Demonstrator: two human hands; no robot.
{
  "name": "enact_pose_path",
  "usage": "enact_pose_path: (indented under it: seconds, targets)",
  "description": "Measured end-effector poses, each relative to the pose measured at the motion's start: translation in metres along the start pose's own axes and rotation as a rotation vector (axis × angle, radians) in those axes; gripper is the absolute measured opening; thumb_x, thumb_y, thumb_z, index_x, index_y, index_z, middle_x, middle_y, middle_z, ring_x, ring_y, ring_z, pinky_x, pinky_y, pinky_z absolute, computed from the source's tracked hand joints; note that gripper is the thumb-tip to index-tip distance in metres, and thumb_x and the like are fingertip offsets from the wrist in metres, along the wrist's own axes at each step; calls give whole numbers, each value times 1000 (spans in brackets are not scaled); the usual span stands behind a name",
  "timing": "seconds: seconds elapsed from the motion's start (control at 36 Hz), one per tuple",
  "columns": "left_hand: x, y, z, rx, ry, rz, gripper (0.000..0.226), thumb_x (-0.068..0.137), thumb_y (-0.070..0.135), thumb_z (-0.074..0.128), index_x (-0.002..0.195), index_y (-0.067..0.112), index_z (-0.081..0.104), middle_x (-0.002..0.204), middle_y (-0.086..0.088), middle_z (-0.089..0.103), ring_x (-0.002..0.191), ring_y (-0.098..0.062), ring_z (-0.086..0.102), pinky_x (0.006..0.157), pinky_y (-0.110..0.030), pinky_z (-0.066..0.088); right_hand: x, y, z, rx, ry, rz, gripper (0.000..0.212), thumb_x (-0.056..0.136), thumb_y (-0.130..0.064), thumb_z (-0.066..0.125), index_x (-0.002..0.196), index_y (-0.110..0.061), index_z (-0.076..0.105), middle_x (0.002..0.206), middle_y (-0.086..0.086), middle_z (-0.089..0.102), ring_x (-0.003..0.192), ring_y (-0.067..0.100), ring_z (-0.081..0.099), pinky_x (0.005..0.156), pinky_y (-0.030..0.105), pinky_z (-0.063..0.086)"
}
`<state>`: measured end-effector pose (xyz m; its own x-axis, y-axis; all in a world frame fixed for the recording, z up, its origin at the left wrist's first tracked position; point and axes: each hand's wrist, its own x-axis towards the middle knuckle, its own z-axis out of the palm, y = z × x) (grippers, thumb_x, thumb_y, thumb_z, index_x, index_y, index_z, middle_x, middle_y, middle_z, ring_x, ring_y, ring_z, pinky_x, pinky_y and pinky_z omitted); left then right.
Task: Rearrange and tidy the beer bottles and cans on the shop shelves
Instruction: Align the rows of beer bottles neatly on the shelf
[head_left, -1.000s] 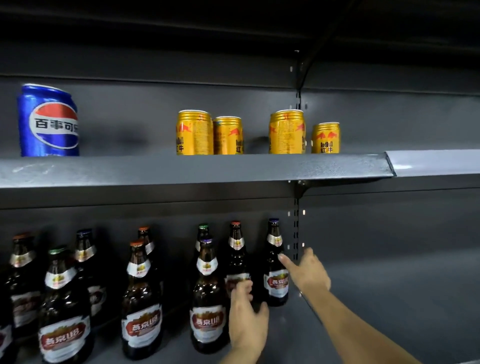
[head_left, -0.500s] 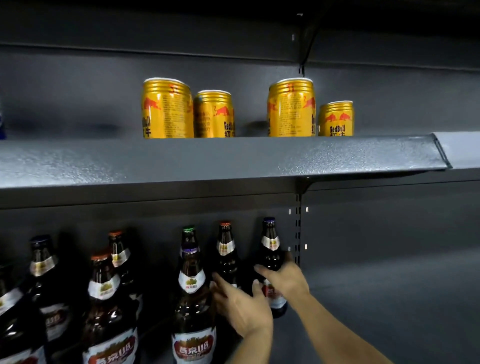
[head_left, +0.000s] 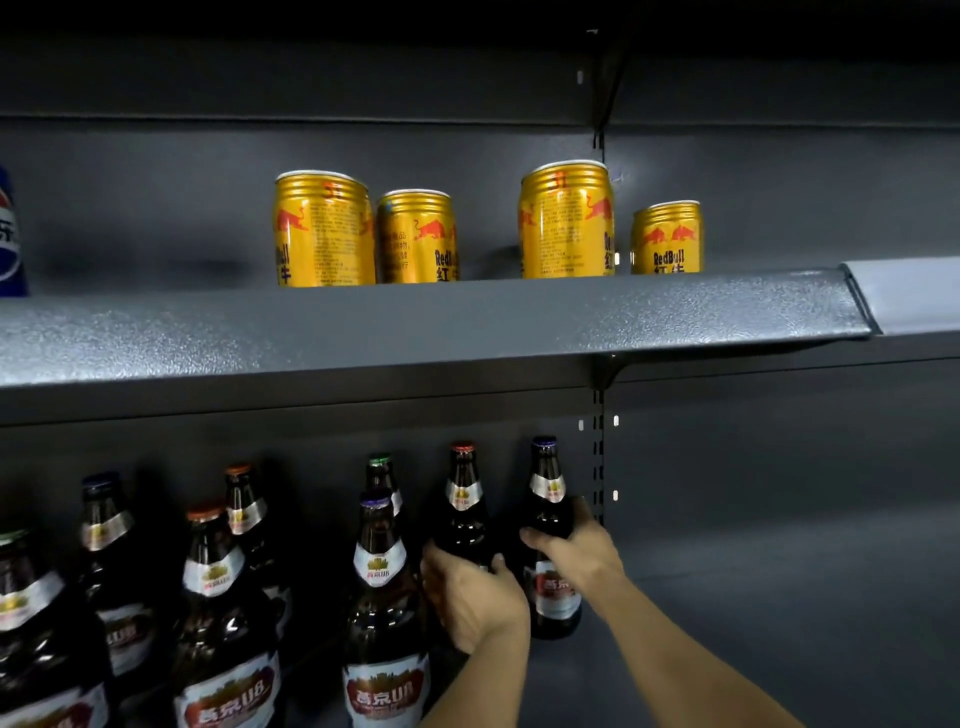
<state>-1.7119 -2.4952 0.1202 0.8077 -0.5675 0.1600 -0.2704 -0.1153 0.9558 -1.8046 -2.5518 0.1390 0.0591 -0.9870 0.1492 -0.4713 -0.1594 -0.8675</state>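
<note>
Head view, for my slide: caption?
Two bare hands grip two dark-glass beer bottles under four gold cans.

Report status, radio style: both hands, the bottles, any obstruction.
Left hand gripping red-capped bottle. Right hand gripping blue-capped bottle. Both bottles upright, on lower shelf. Purple-capped bottle crowds left side.

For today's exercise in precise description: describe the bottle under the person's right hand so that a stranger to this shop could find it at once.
Start at the upper shelf with its gold cans, then drop to the row of brown beer bottles below. The bottle is the last one on the right, next to the bare stretch of shelf, with the right hand wrapped round its shoulder. Its cap is dark blue, while the neighbour on its left has a red one.
</note>
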Motion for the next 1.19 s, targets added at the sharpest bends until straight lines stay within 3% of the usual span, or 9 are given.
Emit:
enact_pose_path:
  seconds: [0.28,0.42,0.56,0.69,0.78,0.86,0.89,1.03,1.19]
  targets:
    - [2,6,2,217,-155,59,88,80,32,74,149,23,20,142,-14,28,130,-37,37,91,-50,45,-8,6,-17,104,-57,-11,43,76,-32,78,113,-27,56,103,-6,65,97,16,61,87,29,49]
    - [-2,10,6,224,-195,68,87,79,34,75,148,25,23,139,-13,32,127,-37,40,87,-48,46,-12,13,-28,142,-47,-13,43,76,-29,79,114,-24,60,102,-6,68,96,14,64,91,34,52]
    - [3,6,7,196,-209,84,87,78,31,76,148,23,24,139,-15,32,128,-38,37,90,-50,45,-20,18,-35,163,-31,-24,46,72,-30,79,113,-27,60,105,-7,68,98,13,64,93,37,52]
    - [-3,0,3,124,-219,80,85,81,12,68,150,19,18,140,-18,33,129,-39,38,99,-49,41,-34,18,-35,193,-24,-11,42,69,-32,80,105,-34,58,107,-7,67,100,14,64,94,39,51]
    - [-24,-8,-7,59,-205,46,74,82,8,62,146,17,26,137,-18,39,127,-37,39,102,-46,38,-45,16,-34,193,-58,-12,62,59,-44,80,116,-31,58,116,-5,64,106,15,62,97,40,50]
    - [-51,-25,-16,21,-359,34,77,80,10,62,147,20,26,139,-12,40,130,-31,37,109,-41,33,-46,26,-29,223,-86,-15,102,46,-60,79,136,-26,47,134,-4,56,122,16,54,104,40,45]
    - [-58,-30,-19,20,-424,45,83,80,15,66,149,22,21,143,-9,38,133,-28,34,110,-38,32,-54,20,-30,229,-100,-12,102,48,-58,81,138,-24,46,136,-4,55,123,16,54,105,39,44]
    - [-67,-40,-34,-3,-523,116,102,73,27,80,152,26,15,145,2,40,133,-19,40,105,-32,40,-87,3,-29,278,-172,-27,45,74,-21,80,113,-25,59,108,-8,69,103,10,64,99,36,49]
    - [-64,-44,-54,66,-470,143,81,79,15,75,146,25,31,129,1,58,117,-15,56,93,-24,43,-100,-3,-14,364,-242,-44,45,77,-17,77,115,-24,55,110,-3,67,101,11,64,94,33,50]
